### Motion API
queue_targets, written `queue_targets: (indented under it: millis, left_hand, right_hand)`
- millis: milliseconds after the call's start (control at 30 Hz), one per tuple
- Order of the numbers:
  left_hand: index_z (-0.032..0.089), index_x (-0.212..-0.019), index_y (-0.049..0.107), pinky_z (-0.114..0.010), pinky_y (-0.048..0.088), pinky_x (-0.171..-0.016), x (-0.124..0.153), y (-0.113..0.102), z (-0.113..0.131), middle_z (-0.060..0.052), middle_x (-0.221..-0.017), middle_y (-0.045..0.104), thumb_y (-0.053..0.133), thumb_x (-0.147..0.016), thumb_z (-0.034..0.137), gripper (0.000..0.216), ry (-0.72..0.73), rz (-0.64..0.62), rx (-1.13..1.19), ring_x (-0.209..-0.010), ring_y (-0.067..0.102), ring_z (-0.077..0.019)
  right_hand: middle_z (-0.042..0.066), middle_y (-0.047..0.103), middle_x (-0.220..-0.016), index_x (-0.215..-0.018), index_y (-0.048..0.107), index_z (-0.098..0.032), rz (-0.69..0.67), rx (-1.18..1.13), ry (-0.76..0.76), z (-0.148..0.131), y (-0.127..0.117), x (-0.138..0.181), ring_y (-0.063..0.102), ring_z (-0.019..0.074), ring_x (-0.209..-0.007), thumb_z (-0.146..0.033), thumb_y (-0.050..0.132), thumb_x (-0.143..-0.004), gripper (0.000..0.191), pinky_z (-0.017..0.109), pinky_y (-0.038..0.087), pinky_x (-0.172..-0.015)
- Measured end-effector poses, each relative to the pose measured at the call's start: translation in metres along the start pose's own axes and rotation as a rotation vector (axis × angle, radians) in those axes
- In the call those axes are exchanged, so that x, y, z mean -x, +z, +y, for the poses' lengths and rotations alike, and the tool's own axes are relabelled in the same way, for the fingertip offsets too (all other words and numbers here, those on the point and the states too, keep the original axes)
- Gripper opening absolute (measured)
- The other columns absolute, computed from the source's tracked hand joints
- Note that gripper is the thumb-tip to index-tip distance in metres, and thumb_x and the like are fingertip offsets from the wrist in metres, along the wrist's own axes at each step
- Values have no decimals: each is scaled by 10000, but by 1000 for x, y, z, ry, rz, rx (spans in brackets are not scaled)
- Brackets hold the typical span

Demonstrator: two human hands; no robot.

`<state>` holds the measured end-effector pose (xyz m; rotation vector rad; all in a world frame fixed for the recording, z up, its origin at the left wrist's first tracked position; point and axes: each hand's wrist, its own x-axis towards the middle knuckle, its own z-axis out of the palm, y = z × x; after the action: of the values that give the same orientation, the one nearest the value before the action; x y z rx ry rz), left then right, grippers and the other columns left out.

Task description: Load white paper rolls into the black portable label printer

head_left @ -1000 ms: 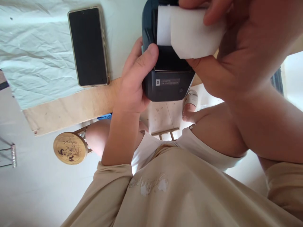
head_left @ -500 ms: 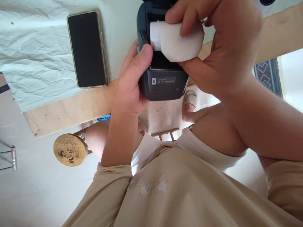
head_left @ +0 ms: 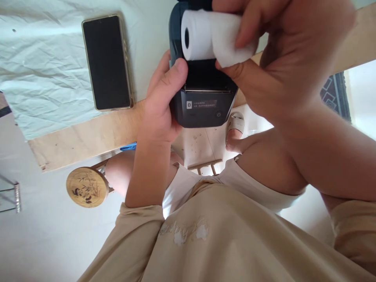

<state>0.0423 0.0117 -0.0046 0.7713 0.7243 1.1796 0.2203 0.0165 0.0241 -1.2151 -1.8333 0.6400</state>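
Note:
A dark label printer (head_left: 202, 105) sits at the table's near edge with its paper bay open. My left hand (head_left: 161, 102) grips its left side, thumb resting on the top rim. My right hand (head_left: 279, 58) is closed around a white paper roll (head_left: 205, 35), holding it just above the open bay, with the roll's hollow core facing left. A small screen with a line of text shows on the printer's front panel.
A black phone (head_left: 106, 62) lies face up on the pale green cloth (head_left: 44, 70) to the left. The wooden table edge (head_left: 88, 135) runs below it. A round bamboo stool (head_left: 87, 187) stands on the floor at lower left.
My right hand has lifted and turned the paper roll, so its hollow core now shows. The left hand has stayed on the printer.

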Motion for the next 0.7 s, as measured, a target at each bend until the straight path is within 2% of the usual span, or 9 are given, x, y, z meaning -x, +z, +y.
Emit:
queue_targets:
  millis: [67, 133, 233, 300, 467, 600, 700]
  left_hand:
    - [249, -949, 791, -414, 571, -1165, -2, 2, -6, 7, -1114, 775, 650, -955, 330, 163, 21, 8, 42, -1568, 420, -296]
    - [264, -922, 780, -409, 601, -1117, -4, 4, -14, 16, -1049, 776, 627, -949, 353, 179, 90, 17, 132, -1561, 433, -287]
    - [283, -912, 772, -418, 659, -993, -7, 6, -22, 13, -986, 782, 608, -951, 361, 185, 111, -13, 148, -1500, 521, -290]
    - [282, -925, 767, -408, 668, -968, -6, 6, -22, 12, -979, 789, 602, -967, 349, 183, 108, -30, 145, -1450, 577, -285]
    - [240, -908, 763, -372, 616, -1094, -3, 2, -8, 35, -979, 803, 633, -973, 275, 150, 43, -60, 175, -1356, 655, -254]
    - [261, -883, 768, -372, 595, -1119, -2, 0, 2, 32, -986, 782, 607, -970, 281, 184, -25, -50, 107, -1408, 612, -250]
    - [258, -893, 764, -367, 563, -1149, -2, 4, 7, 1, -1057, 764, 596, -976, 327, 199, -16, -1, 10, -1473, 541, -257]
  right_hand:
    - [-34, 664, -1215, -933, 614, -164, 37, 67, -184, 3, 1, 0, 634, 117, -1205, -243, 561, -940, 96, 263, 510, -965]
    - [-35, 688, -1152, -907, 565, -152, 13, 136, -280, 3, -1, 0, 657, 94, -1176, -144, 534, -934, 42, 252, 511, -968]
    - [-53, 690, -1083, -879, 516, -168, -18, 221, -256, -2, -5, 1, 663, 55, -1165, -142, 492, -955, 83, 224, 517, -1001]
    - [-64, 691, -1082, -901, 527, -176, 2, 243, -241, -3, -6, 2, 668, 58, -1155, -131, 495, -941, 68, 232, 522, -983]
    - [-62, 707, -1147, -912, 594, -151, 6, 232, -301, 6, 0, 3, 682, 139, -1158, -76, 621, -822, 119, 341, 501, -1034]
    - [-5, 677, -1021, -896, 603, -150, 43, 316, -317, 5, -2, 4, 646, 147, -1076, -158, 584, -882, 25, 366, 514, -1014]
    - [-3, 661, -999, -901, 591, -172, 30, 293, -397, -1, -2, 8, 643, 139, -1046, -242, 499, -947, 125, 371, 523, -969]
